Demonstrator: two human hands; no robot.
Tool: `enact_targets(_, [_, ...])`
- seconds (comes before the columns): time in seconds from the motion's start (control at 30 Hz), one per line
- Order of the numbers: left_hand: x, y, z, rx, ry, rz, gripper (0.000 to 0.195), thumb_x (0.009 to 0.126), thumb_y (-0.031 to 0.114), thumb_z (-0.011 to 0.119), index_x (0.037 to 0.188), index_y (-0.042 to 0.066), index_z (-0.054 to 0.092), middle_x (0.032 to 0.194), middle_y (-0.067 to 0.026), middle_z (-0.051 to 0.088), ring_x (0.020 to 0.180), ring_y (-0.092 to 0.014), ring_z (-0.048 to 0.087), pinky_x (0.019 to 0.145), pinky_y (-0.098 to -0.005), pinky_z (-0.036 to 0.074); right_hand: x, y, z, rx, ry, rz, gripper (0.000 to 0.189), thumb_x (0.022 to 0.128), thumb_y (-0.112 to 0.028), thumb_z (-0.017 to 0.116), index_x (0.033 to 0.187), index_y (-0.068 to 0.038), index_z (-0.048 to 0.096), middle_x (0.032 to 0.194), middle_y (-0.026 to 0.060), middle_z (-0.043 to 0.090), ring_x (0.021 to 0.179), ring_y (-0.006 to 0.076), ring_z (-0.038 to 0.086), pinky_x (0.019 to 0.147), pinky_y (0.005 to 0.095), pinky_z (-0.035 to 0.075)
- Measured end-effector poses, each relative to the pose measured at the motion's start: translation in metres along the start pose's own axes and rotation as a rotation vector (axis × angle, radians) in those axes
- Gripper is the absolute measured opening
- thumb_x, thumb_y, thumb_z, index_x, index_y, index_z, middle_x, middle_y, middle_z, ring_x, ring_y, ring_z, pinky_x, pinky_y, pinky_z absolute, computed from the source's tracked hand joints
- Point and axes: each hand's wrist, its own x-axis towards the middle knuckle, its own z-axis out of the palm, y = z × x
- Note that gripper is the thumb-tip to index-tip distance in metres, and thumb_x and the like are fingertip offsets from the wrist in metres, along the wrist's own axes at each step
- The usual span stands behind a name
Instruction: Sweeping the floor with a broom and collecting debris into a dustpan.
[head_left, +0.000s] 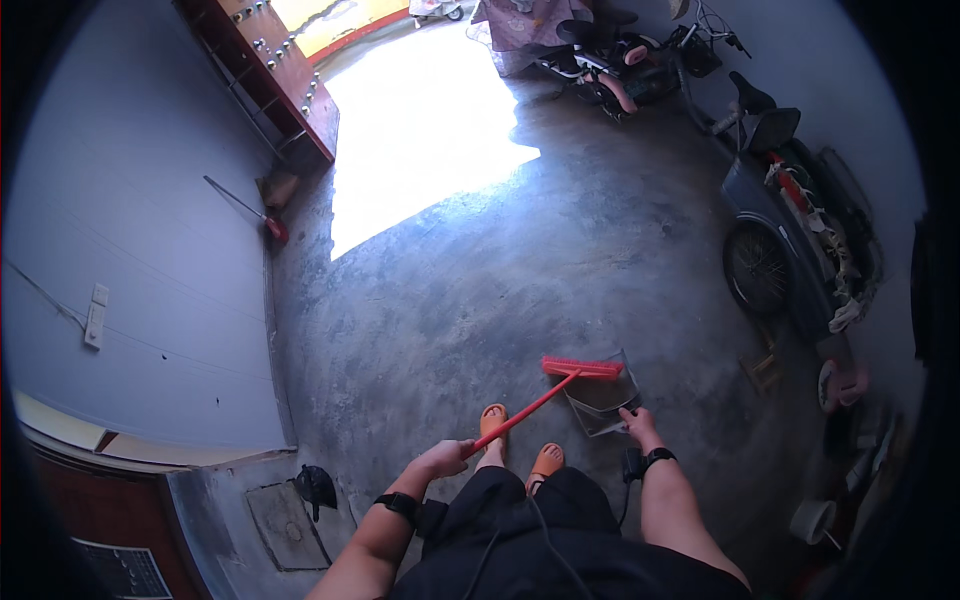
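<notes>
My left hand (448, 458) grips the red handle of a broom (525, 413), which slants up to the right across the concrete floor. Its head, with pink-red bristles (581, 366), lies over the front opening of a dustpan (600, 395). My right hand (640, 424) holds the dustpan at its rear edge, just right of my feet. Part of the pan is covered by the broom head, and any contents are too indistinct to tell. Orange slippers (549, 459) are on my feet, close to the broom handle.
A cargo tricycle (784, 232) stands along the right wall, with a small wooden stool (761, 373) near it. Electric scooters (600, 64) are parked farther back. Sunlight enters by a studded red door (281, 67). A black bag (315, 486) lies at lower left.
</notes>
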Motion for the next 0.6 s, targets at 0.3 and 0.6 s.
enact_targets(0.3, [-0.046,-0.056,-0.019,-0.515,0.131,-0.218,0.055,0.068,0.011,0.058,0.120,0.011,0.041,0.065,-0.0055,0.053,0.046,-0.012,0.047,0.043,-0.0266,0.039,-0.004,-0.033,0.009,-0.218,-0.130,-0.057,0.037,0.070,-0.035,0.063,0.068,0.001,0.058,0.059,0.0082,0.058,0.051,0.0151,0.053,0.051,0.0291,0.042])
enact_targets(0.6, [-0.065,-0.135,-0.027,-0.776,0.530,-0.375,0.043,0.068,0.008,0.055,0.110,0.008,0.047,0.058,-0.0054,0.050,0.042,-0.014,0.046,0.037,-0.0279,0.037,0.013,-0.118,0.037,-0.154,-0.268,0.011,0.033,0.071,-0.034,0.063,0.070,-0.001,0.057,0.055,0.0051,0.054,0.044,0.0121,0.047,0.040,0.0260,0.037])
